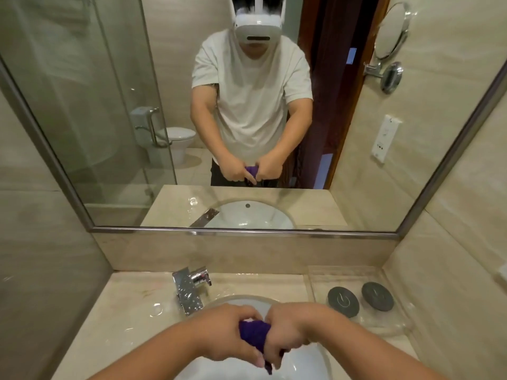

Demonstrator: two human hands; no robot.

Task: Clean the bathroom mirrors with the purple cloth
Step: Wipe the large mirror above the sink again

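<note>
Both hands, the left hand [225, 333] and right hand [290, 333], clenched the bunched purple cloth [253, 334] between them over the sink [301, 363] at lower centre. Wiping seemed not yet begun: one large wall mirror [109, 105] across the upper frame and one small round mirror [391, 30], reflected upper right, remained. Two dark discs [343, 301] sat on the counter [123, 311].

Left grip [227, 334], right grip [292, 331] side by side, both curled round purple cloth [253, 334]; forearms converging.

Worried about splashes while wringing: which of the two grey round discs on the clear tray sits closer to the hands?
The grey disc on the left, beside the sink; the other disc sits farther right, toward the wall.
</note>
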